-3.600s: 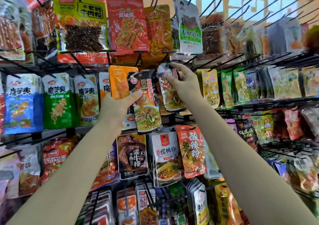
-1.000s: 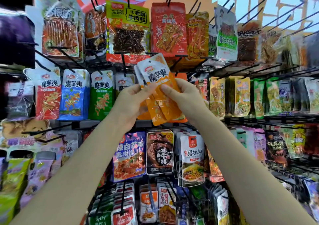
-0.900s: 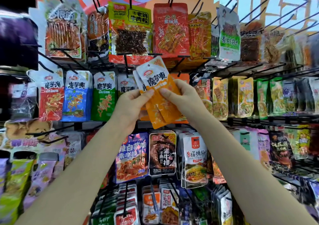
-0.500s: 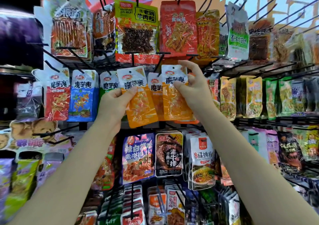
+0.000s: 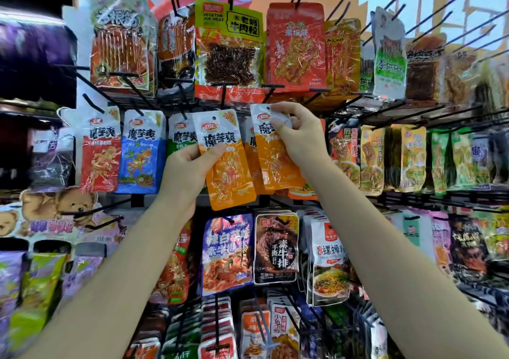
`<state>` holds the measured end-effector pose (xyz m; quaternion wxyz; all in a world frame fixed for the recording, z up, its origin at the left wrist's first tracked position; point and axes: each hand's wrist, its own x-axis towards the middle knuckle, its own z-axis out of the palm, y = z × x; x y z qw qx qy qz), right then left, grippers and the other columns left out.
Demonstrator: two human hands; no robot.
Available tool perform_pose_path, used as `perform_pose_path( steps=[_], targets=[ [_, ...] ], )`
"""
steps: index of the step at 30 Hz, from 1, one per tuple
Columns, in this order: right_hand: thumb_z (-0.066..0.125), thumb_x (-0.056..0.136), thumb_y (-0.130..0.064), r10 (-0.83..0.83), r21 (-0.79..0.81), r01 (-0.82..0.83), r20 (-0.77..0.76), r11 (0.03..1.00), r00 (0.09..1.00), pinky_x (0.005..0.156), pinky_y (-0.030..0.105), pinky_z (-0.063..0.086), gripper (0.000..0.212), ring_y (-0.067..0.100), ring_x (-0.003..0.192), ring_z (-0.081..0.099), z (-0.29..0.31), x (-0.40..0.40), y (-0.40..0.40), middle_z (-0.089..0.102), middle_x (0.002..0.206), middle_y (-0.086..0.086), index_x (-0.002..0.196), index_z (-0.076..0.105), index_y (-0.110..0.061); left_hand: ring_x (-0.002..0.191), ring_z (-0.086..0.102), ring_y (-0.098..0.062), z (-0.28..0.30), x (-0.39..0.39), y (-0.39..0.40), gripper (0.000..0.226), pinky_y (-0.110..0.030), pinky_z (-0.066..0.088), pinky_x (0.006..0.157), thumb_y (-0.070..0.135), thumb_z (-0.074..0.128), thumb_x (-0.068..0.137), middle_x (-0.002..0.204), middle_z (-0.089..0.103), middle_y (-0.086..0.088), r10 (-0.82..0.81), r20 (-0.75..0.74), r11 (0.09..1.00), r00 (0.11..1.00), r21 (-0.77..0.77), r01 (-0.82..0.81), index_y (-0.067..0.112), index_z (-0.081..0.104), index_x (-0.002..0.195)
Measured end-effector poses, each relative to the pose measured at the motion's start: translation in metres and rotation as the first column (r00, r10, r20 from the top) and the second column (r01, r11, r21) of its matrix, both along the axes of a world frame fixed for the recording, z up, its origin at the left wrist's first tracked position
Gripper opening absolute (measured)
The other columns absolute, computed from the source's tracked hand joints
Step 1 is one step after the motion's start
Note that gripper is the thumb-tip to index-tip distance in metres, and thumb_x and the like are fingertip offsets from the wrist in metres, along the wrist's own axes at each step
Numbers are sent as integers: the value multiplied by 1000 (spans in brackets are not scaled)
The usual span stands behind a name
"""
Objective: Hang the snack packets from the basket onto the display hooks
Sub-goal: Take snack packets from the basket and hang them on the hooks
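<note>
The left hand (image 5: 187, 171) grips a flat orange-and-white plastic snack packet (image 5: 225, 160) by its left edge, thumb across the front and fingers curled behind, so the packet hangs tilted with its punched hole free at the top. At three o'clock from it, the right hand (image 5: 298, 135) pinches the white top corner of a second orange-and-white snack packet (image 5: 271, 163), thumb and forefinger closed just beside its hole, with the other fingers curled above. That packet sits against more of the same orange kind behind it, and whether its hole is on a hook cannot be told. At nine o'clock from the left hand, in the same row, hang a green-and-white packet (image 5: 180, 135), a blue-and-white packet (image 5: 141, 152) and a red-and-white packet (image 5: 100, 152), each on a black wire display hook (image 5: 95, 103). At twelve o'clock, a yellow-topped clear packet of dark shreds (image 5: 230, 47) and a red packet of pale strips (image 5: 296, 47) fill the upper row. At six o'clock, below the hands, hang a purple packet (image 5: 227, 254) and a black packet with white characters (image 5: 276, 248). At three o'clock from the right hand runs a line of yellow and green noodle packets (image 5: 410, 157).
</note>
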<state>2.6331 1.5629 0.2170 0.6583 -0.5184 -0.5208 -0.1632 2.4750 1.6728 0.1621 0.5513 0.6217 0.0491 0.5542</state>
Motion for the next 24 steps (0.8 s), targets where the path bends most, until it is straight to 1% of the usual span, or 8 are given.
perform_pose_path(
  steps=[3, 5, 10, 13, 17, 20, 22, 24],
  targets=[
    [62, 99, -13, -3, -15, 3, 19, 1000, 1000, 69, 17, 39, 23, -3, 77, 47, -1, 0, -1, 58, 85, -20, 119, 69, -22, 66, 72, -10, 0, -1, 0, 7, -26, 57, 57, 22, 70, 93, 75, 76, 3, -19, -3, 1000, 1000, -2, 19, 16, 70, 90],
    [60, 100, -13, -28, -28, 29, 46, 999, 999, 71, 15, 39, 26, -5, 77, 46, -3, -1, -4, 63, 93, -17, 124, 68, -20, 68, 73, -11, 0, -1, -1, 7, -26, 57, 57, 21, 70, 93, 77, 77, 2, -37, -4, 999, 999, -1, 37, 15, 70, 92],
    [56, 102, -13, -80, -36, 84, 87, 996, 993, 103, 25, 43, 33, 12, 130, 50, -6, -2, -8, 61, 134, -6, 133, 64, -21, 69, 73, -13, 1, 0, -1, 8, -27, 59, 59, 20, 70, 93, 78, 77, 1, -71, -3, 997, 997, 2, 71, 13, 71, 92],
    [55, 103, -13, -104, -49, 110, 112, 993, 988, 111, 35, 41, 34, 18, 140, 43, -4, -5, -7, 56, 145, -1, 135, 63, -21, 70, 73, -13, 1, 1, -1, 7, -28, 58, 59, 20, 70, 93, 79, 77, 0, -74, -3, 997, 997, 5, 74, 13, 71, 92],
    [55, 103, -14, -136, -50, 143, 121, 988, 983, 108, 25, 35, 36, 15, 146, 36, -6, -5, -7, 50, 152, 2, 137, 61, -22, 71, 74, -13, 0, 0, -1, 6, -29, 61, 61, 20, 70, 93, 81, 78, 0, -85, 0, 996, 996, 2, 85, 14, 71, 93],
    [55, 103, -14, -139, -35, 143, 108, 989, 984, 92, 17, 46, 36, 15, 134, 49, -6, -4, -4, 48, 153, 2, 138, 61, -23, 72, 74, -13, -1, 0, 0, 6, -31, 62, 65, 21, 70, 93, 81, 78, 0, -84, -2, 996, 996, -5, 84, 16, 71, 91],
    [55, 103, -14, -158, -34, 162, 113, 986, 981, 70, 14, 44, 37, 4, 96, 56, -5, -4, -1, 49, 152, 4, 138, 60, -23, 73, 74, -14, -1, 0, 0, 6, -33, 62, 68, 21, 70, 93, 82, 78, 0, -83, -1, 997, 997, -8, 83, 16, 71, 91],
    [56, 103, -15, -195, -46, 202, 122, 978, 973, 71, 15, 42, 36, 0, 87, 52, -5, -2, 4, 50, 151, 3, 138, 61, -22, 74, 74, -15, -2, 0, 1, 6, -35, 62, 70, 22, 70, 92, 84, 78, -1, -89, -1, 996, 996, -11, 89, 15, 71, 92]
  ],
)
